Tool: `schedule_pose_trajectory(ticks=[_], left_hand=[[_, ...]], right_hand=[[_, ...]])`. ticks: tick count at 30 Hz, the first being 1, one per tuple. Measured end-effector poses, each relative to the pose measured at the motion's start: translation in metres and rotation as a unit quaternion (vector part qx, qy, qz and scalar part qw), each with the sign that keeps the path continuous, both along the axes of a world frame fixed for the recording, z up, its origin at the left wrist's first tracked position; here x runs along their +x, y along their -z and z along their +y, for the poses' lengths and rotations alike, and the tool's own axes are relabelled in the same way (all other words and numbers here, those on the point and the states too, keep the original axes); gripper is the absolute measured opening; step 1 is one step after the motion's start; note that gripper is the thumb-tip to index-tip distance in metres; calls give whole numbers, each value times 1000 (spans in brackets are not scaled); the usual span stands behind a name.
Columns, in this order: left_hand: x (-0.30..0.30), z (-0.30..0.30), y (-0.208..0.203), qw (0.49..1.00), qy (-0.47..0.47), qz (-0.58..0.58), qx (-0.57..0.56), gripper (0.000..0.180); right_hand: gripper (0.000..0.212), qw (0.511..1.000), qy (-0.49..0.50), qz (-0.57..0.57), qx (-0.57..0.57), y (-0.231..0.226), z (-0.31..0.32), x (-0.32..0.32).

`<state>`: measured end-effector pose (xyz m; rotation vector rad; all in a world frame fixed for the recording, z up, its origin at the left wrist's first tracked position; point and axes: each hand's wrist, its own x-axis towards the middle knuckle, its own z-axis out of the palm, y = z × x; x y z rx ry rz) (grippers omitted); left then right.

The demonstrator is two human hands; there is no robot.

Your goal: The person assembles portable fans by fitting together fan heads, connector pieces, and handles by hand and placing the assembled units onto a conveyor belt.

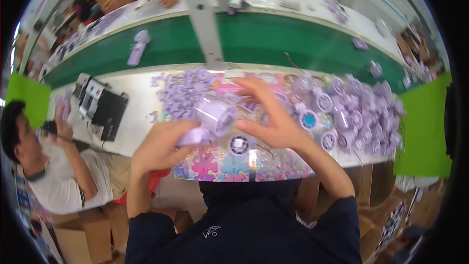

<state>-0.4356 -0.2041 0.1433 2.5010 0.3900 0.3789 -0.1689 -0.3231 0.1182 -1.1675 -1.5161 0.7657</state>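
Observation:
My left hand is closed around the handle of a lilac handheld fan, whose round head points toward my right hand. That right hand hovers just beside the fan head, its fingers spread and thumb apart, with nothing visible in it. Below the fan head, a round lilac part with a dark ring lies on the colourful printed mat. Small lilac plastic pieces are heaped beyond my left hand. Past my right hand lies a lilac housing with a blue disc.
A large pile of lilac fan housings covers the table's right side. A black machine stands at left, near a seated co-worker. Behind the table, a green conveyor belt carries another lilac fan. A metal post rises there.

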Motion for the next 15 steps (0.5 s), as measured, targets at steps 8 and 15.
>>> schedule_pose_trajectory(ticks=[8, 15], left_hand=[[77, -64, 33, 958, 41, 45, -280, 40], [126, -98, 52, 881, 42, 34, -469, 54]], right_hand=[[50, 988, 57, 117, -80, 12, -52, 15], [61, 980, 184, -37, 65, 18, -90, 40]])
